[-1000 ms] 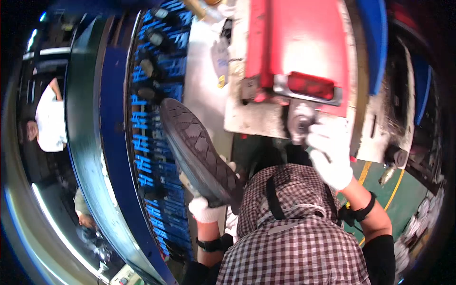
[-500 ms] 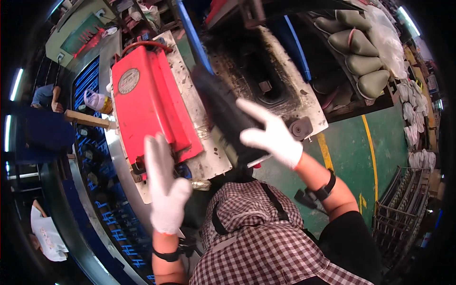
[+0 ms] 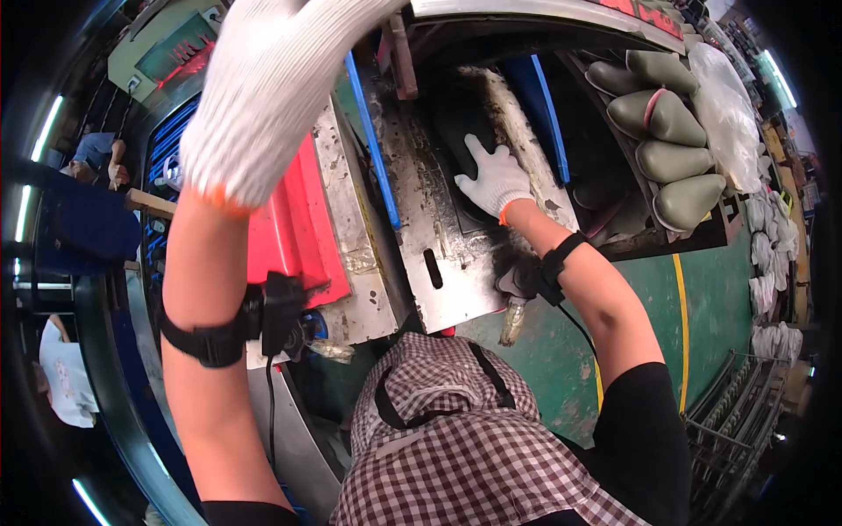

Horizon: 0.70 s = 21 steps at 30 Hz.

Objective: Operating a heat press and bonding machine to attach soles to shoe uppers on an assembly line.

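Note:
My left hand (image 3: 272, 96), in a white knit glove with an orange cuff, is raised high and close to the camera, above the red machine cover (image 3: 294, 232). Its fingers run out past the top edge, so their grip is hidden. My right hand (image 3: 495, 182), gloved the same way, lies with thumb and fingers spread on a black flat piece (image 3: 456, 145). That piece rests on a worn, dark-stained metal plate (image 3: 452, 294) with a slot near its front edge. A metal hood or upper part (image 3: 544, 10) of the machine hangs over the far end.
Blue guard strips (image 3: 373, 145) flank the plate. Several olive-green shoe-shaped forms (image 3: 680, 162) sit on a rack at right, beside clear plastic sheeting (image 3: 724, 114). A wire rack (image 3: 732, 425) stands on the green floor. A person (image 3: 66, 373) is at far left.
My left hand has risen toward the camera and the top edge. My right hand has moved farther in, onto the black piece, which now covers the cavity. The slotted plate front now shows.

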Tool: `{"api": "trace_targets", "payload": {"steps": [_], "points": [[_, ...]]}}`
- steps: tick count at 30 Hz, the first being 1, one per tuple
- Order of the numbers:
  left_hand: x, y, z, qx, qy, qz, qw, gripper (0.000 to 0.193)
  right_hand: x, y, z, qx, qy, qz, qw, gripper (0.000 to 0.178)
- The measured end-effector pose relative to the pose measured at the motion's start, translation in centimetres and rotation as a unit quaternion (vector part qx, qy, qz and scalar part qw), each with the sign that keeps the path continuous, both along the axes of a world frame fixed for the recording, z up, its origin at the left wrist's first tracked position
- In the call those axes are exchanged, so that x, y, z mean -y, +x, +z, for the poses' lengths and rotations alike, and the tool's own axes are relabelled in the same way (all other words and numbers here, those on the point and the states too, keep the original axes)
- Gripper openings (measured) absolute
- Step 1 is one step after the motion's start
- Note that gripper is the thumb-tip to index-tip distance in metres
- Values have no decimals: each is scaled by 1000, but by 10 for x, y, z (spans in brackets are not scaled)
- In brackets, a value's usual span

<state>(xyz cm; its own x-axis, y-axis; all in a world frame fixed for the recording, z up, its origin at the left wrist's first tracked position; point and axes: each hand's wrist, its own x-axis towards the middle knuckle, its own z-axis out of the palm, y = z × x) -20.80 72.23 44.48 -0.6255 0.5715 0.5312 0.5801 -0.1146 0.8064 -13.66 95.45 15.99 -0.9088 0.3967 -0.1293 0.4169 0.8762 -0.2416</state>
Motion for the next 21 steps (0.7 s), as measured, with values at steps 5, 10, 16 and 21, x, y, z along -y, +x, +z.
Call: {"api": "trace_targets", "payload": {"steps": [5,10,16,21], "points": [[-25,-18,58,-129,-157,-117,972,85,-1,3,5,19,3,17,1000,86],[-74,-50,65,-236,-227,-16,945,90,0,1,1,1,20,8,1000,89],[-70,-43,80,-230,-284,-23,930,93,-6,1,4,15,-5,17,1000,91],[-77,-50,25,-266,-200,-7,943,80,-28,13,5,6,-73,-28,997,96]]}}
